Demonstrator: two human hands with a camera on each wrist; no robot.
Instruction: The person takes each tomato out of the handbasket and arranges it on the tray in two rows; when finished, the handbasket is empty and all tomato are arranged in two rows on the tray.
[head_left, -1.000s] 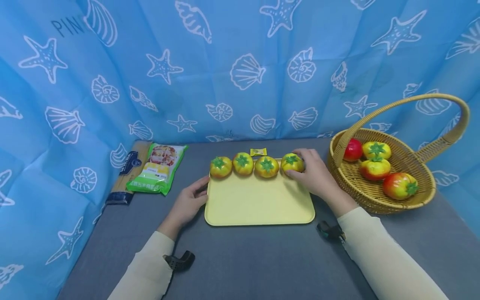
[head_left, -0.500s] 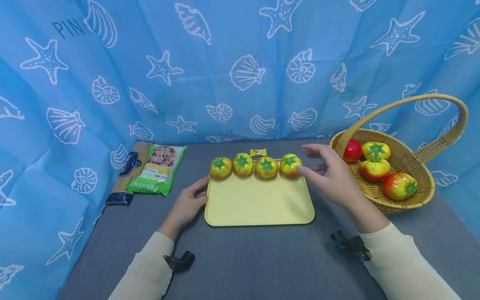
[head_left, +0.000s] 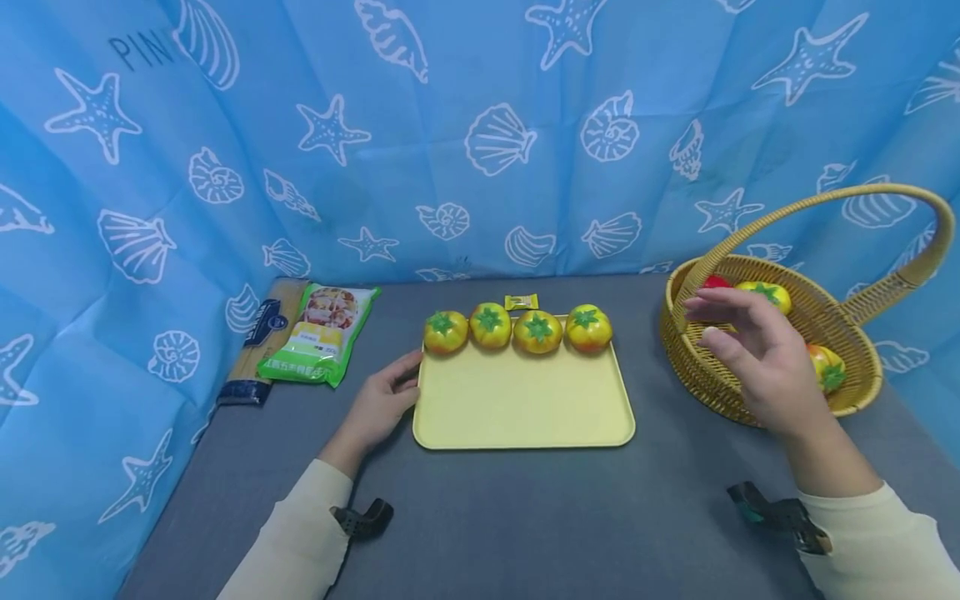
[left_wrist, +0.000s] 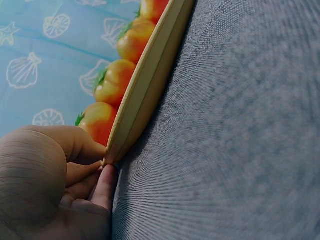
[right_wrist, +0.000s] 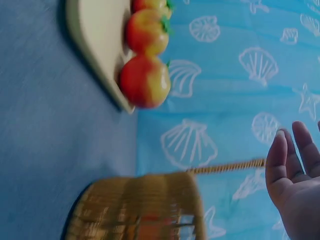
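Observation:
A yellow tray [head_left: 525, 408] lies in the middle of the grey table, with several yellow-orange tomatoes in a row along its far edge. The rightmost tomato [head_left: 588, 327] stands free. My left hand [head_left: 401, 379] pinches the tray's left edge [left_wrist: 150, 85], thumb on top and fingers [left_wrist: 106, 179] under the rim. My right hand [head_left: 716, 321] hovers open and empty over the near rim of a wicker basket [head_left: 712, 392]. It hides part of the basket's fruit. In the right wrist view the open palm [right_wrist: 295, 190] shows above the basket [right_wrist: 140, 210].
The basket holds a red tomato [head_left: 712, 282], a yellow one [head_left: 765, 293] and a half-hidden one [head_left: 828, 367]; its tall handle [head_left: 862, 196] arches over it. A small wrapper [head_left: 521, 302] lies behind the tray. A green packet [head_left: 322, 333] and spaghetti pack [head_left: 255, 342] lie at left.
My right hand let go of the rightmost tomato on the tray, opened, and moved right to above the basket. The left hand stayed on the tray's edge.

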